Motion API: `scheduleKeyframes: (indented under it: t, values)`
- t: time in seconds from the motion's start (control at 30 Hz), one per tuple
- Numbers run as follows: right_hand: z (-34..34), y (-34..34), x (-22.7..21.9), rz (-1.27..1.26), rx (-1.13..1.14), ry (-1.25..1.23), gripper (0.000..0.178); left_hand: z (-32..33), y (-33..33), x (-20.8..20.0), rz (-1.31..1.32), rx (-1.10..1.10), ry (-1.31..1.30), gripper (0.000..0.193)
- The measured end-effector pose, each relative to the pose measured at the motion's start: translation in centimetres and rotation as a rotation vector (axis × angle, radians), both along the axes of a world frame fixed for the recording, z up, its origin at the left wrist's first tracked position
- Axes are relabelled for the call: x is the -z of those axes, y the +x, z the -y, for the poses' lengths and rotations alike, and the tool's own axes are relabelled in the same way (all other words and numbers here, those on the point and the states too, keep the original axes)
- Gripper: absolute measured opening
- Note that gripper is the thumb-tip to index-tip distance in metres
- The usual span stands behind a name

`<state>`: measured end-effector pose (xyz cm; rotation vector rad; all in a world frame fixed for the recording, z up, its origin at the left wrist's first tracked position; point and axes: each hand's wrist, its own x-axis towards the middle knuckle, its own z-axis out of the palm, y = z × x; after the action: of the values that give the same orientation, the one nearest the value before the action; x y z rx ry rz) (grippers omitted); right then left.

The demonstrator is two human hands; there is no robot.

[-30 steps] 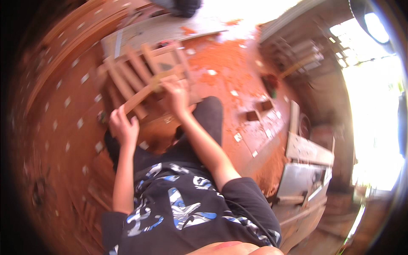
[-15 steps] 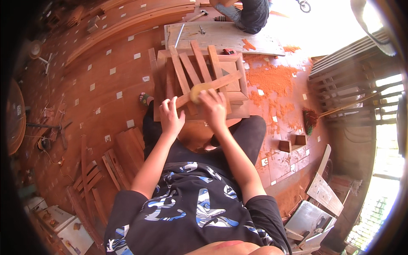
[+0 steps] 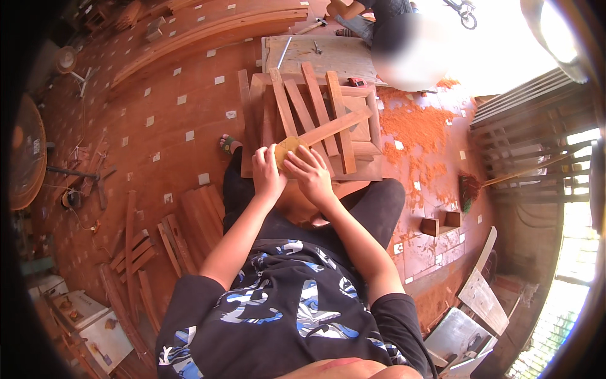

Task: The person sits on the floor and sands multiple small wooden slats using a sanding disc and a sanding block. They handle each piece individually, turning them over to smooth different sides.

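Observation:
A wooden strip (image 3: 338, 127) slants across several other strips (image 3: 314, 95) lying on a framed wooden panel (image 3: 374, 120). A round yellow pad, looking like a sanding disc (image 3: 289, 150), lies over the strip's near left end. My right hand (image 3: 310, 172) presses its fingers on the disc's right side, partly bent over it. My left hand (image 3: 269, 174) is closed at the same end of the strip, its fingertips against the disc's left edge. The disc and fingers hide that end of the strip.
A long board (image 3: 334, 54) with a hammer-side tool and a red tape measure (image 3: 356, 82) nearby lies beyond the panel. Another person (image 3: 385, 25) sits behind it. Orange shavings (image 3: 413, 129) cover the floor at right. Wood pieces (image 3: 202, 211) lie left of my leg.
The disc has slid along the strip toward its near left end, bringing my right hand closer to my left. The whole view has shifted slightly.

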<state>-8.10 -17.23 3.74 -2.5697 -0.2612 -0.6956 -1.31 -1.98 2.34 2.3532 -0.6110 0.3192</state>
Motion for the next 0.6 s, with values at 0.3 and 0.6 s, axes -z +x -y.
scheduleKeyframes:
  t: [0.3, 0.6]
  values:
    - [3.4, -0.1, -0.1, -0.02, 0.27, 0.109, 0.031, 1.1, -0.4, -1.9, 0.09, 0.102, 0.021, 0.067]
    - [2.5, -0.1, -3.4, -0.069, 0.097, 0.226, 0.031, 1.1, -0.2, -0.6, 0.114, 0.113, 0.173, 0.052]
